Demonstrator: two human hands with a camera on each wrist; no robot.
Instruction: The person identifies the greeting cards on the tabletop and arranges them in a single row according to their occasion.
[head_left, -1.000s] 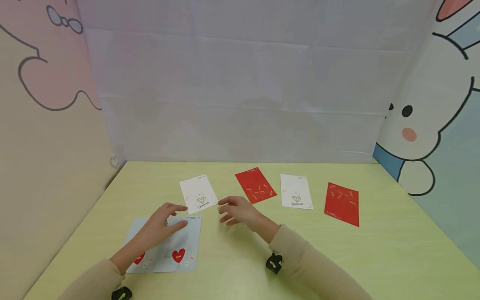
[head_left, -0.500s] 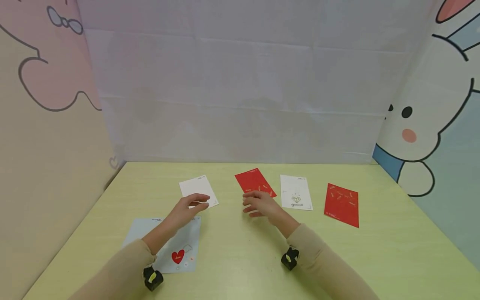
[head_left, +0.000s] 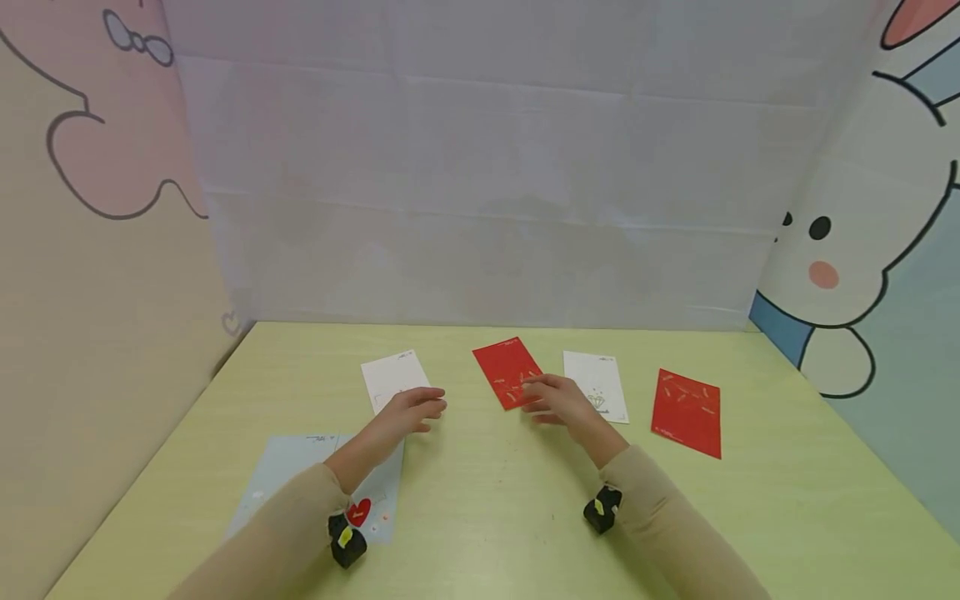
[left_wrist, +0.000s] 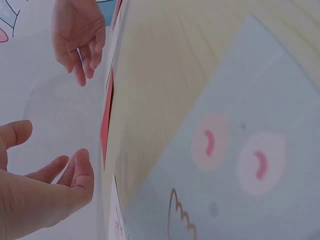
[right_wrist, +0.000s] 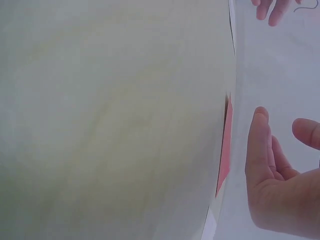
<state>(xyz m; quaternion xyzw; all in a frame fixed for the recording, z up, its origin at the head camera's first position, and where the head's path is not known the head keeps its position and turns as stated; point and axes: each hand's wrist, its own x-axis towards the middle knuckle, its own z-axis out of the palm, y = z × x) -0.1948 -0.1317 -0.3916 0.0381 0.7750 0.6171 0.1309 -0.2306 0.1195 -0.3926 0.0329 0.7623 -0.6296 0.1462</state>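
Note:
My left hand (head_left: 405, 414) hovers over the table in the head view, overlapping the lower part of a white card (head_left: 393, 372). Its fingers are relaxed and hold nothing, as the left wrist view also shows. To the right, my right hand (head_left: 564, 404) hangs with loosely bent fingers (right_wrist: 259, 145) around nothing. In the head view its fingertips overlap the lower right corner of a red card (head_left: 501, 367). Behind that hand lies another white card (head_left: 592, 371) with a gold diamond drawing, partly covered. Two pale blue cards (head_left: 288, 462) lie beneath the left forearm, a red heart (head_left: 360, 512) showing.
A second red card (head_left: 686, 412) lies flat at the right. The yellowish wooden table (head_left: 495, 525) ends at a white cloth backdrop (head_left: 480, 192). Walls with cartoon drawings stand at both sides. A black device (head_left: 347, 542) sits on each wrist.
My left hand has moved right from above the blue cards to over the left white card. My right hand has also shifted right, to the red card's corner. The cards have stayed in place.

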